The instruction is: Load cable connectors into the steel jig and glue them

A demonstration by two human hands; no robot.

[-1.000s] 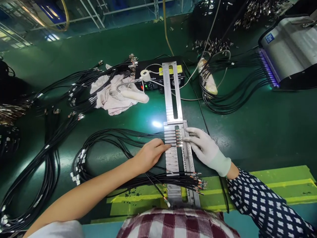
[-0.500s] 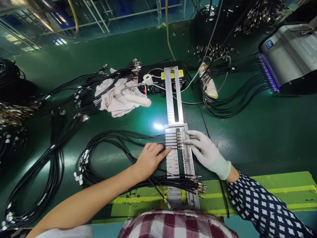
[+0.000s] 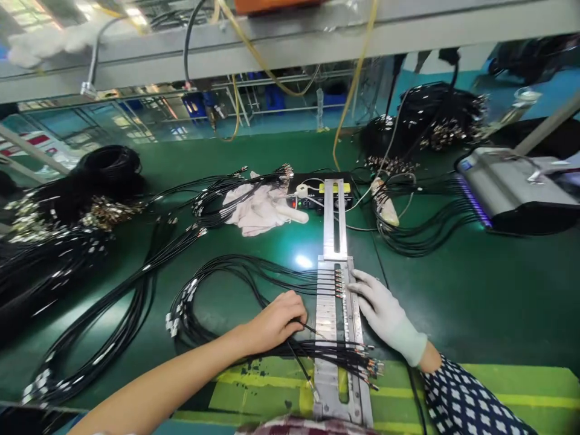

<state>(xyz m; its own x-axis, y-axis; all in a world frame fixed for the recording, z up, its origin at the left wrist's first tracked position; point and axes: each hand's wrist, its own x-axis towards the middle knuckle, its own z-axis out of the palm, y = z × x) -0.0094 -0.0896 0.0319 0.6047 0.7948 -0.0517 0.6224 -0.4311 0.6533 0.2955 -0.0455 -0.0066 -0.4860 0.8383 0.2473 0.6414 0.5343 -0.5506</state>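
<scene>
My bare left hand is closed in a pinch on a thin black cable, left of a slotted metal fixture. My right hand, in a white glove, has its fingers stretched out and resting on the fixture's right-hand rail. Several black cables lie side by side in the upper slots, their metal-tipped ends near the gloved fingertips. Lower down, a bundle of loose cables crosses the fixture, with bare connector ends pointing right.
Behind the fixture sits a black control box, beside a white cloth. A grey machine with a purple glow stands at right. Coiled cables are piled at left. A shelf beam spans the top.
My left hand has moved from the seated cables down toward the lower bundle and now pinches a cable. The right hand stays at the rail. The view has tilted up.
</scene>
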